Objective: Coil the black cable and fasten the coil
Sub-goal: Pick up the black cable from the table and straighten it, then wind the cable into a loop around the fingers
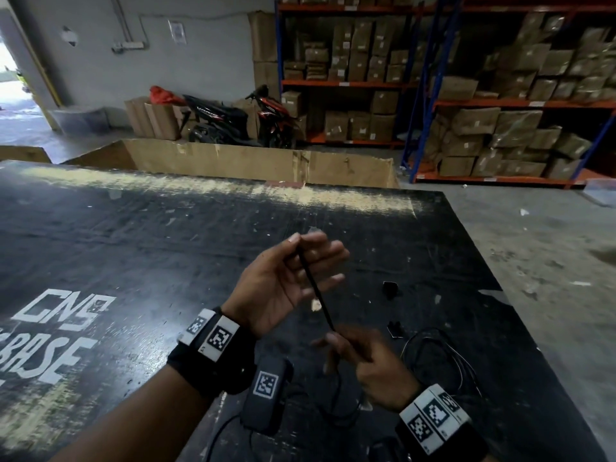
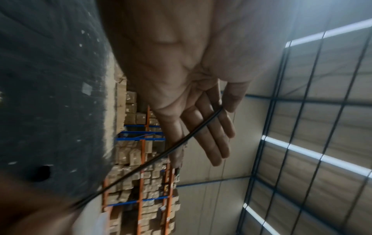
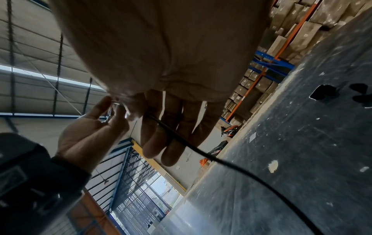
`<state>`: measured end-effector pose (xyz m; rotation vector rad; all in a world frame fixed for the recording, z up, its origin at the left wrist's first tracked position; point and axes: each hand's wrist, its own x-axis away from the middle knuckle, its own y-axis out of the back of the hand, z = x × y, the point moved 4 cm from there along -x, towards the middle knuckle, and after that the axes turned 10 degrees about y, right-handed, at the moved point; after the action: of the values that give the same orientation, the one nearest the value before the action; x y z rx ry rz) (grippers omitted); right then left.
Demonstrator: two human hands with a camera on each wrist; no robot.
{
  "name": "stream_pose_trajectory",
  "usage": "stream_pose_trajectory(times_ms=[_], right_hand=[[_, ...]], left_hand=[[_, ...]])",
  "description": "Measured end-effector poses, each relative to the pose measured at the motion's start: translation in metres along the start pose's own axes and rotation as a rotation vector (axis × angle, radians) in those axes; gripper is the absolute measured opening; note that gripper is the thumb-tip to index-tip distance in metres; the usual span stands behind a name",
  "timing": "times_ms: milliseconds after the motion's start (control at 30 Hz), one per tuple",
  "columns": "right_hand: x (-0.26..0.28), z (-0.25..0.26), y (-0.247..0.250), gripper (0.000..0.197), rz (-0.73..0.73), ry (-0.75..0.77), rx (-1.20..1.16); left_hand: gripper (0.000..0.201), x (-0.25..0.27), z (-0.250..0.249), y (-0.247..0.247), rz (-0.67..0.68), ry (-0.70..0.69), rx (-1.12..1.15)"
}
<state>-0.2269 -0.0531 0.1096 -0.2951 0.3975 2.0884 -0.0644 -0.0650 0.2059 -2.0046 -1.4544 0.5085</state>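
Overhead, my left hand [image 1: 283,281] pinches the black cable [image 1: 316,295] end between thumb and forefinger, other fingers spread; my right hand [image 1: 366,358] curls loosely round it nearer me, slack trailing onto the surface [image 1: 133,245]. Left wrist: the taut span crosses the fingers [image 2: 211,136] diagonally. Right wrist: cable exits below the fingers [image 3: 157,136]. I should keep loops even, tension light.
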Motion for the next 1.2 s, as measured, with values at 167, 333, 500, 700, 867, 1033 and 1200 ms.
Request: stream_pose_trajectory(times_ms=[167, 333, 500, 700, 867, 1033, 1200], right_hand=[[0.010, -0.020, 0.004, 0.040, 0.054, -0.066, -0.019], [0.015, -0.037, 0.017, 0.038, 0.019, -0.148, 0.050], [0.004, -0.043, 0.048, 0.037, -0.194, -0.248, 0.088], [-0.028, -0.030, 0.086, 0.034, -0.319, -0.275, 0.210], [-0.064, 0.024, 0.093, 0.024, -0.242, -0.101, 0.365], [-0.085, 0.065, 0.085, 0.022, -0.168, -0.006, 0.489], [-0.085, 0.094, 0.078, 0.021, -0.166, 0.109, 0.515]], left_hand=[[0.040, 0.007, -0.059, -0.003, 0.043, -0.180, 0.035], [0.036, 0.019, -0.083, -0.010, 0.121, -0.192, -0.009], [0.041, 0.023, -0.069, -0.011, 0.142, -0.075, -0.093], [0.040, 0.033, 0.000, -0.021, 0.412, 0.282, -0.112], [0.040, 0.040, 0.047, -0.028, 0.394, 0.439, -0.171], [0.041, 0.035, 0.067, -0.020, 0.327, 0.462, -0.133], [0.041, 0.025, 0.068, -0.001, 0.168, 0.409, -0.154]])
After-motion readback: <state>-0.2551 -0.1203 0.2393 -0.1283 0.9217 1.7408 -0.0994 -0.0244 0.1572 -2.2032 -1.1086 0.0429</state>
